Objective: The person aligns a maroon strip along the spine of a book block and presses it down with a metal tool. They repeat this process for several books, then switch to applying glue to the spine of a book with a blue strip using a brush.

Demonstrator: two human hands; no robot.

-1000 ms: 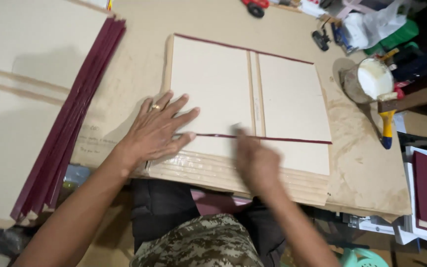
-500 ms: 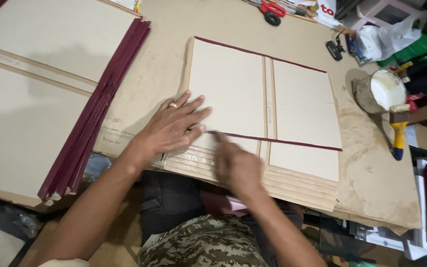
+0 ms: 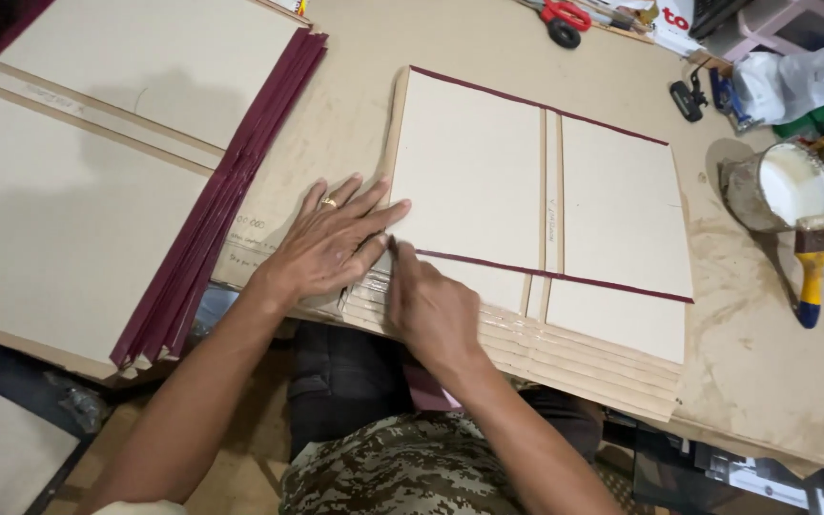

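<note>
While my left hand (image 3: 331, 243) lies flat, fingers spread, on the board cover (image 3: 526, 219) at frame centre, my right hand (image 3: 426, 305), fingers together, presses its maroon lower fold (image 3: 565, 277), left end done, right stretch remaining.

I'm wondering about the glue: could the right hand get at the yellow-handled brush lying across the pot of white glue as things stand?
Probably yes. The right hand presses on the cream board cover, and only flat boards and bare tabletop lie between it and the yellow-handled brush on the pot of white glue, though it is a long sideways stretch.
</note>
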